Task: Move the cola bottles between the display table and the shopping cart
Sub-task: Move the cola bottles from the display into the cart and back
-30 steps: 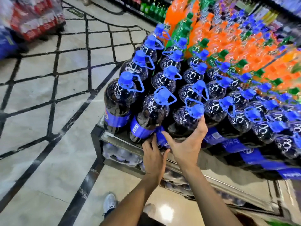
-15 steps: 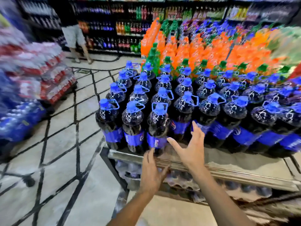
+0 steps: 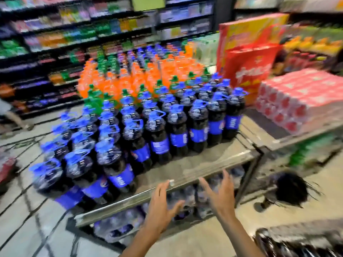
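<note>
Now both hands (image 3: 193, 201) have drawn back from the cola bottles (image 3: 159, 134), empty.

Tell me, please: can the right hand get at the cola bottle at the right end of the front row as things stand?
Probably yes. The right hand is open and empty, and only bare table top lies between it and that cola bottle, which stands at the row's end with nothing in front.
</note>
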Action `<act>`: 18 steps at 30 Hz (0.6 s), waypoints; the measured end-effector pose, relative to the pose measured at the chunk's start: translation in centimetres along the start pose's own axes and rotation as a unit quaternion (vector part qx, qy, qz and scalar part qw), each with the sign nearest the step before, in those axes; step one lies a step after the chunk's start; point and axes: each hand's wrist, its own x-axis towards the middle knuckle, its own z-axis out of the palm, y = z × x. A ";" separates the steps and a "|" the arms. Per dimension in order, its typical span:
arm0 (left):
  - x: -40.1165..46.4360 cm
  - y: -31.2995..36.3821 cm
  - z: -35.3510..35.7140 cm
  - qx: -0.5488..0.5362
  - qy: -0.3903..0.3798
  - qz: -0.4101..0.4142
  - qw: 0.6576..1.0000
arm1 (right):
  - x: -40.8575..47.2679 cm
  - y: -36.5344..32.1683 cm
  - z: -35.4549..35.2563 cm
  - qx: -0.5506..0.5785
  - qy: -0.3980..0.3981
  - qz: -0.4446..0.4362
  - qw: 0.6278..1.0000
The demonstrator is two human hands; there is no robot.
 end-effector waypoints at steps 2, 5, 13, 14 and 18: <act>0.8 1.1 2.1 -0.016 -0.021 0.034 0.999 | -1.4 1.8 -3.3 -0.004 0.041 0.035 0.999; 0.8 3.9 6.5 -0.035 -0.070 0.093 0.993 | -4.9 4.6 -8.7 -0.029 0.134 0.094 0.986; -6.5 13.6 16.1 -0.060 -0.260 0.209 0.941 | -16.5 12.1 -20.3 -0.072 0.298 0.244 0.920; -7.4 15.0 16.5 -0.059 -0.276 0.218 0.934 | -17.7 12.5 -21.4 -0.068 0.308 0.260 0.913; -9.7 18.6 18.0 -0.047 -0.322 0.243 0.914 | -20.6 20.8 -25.1 -0.033 0.342 0.304 0.889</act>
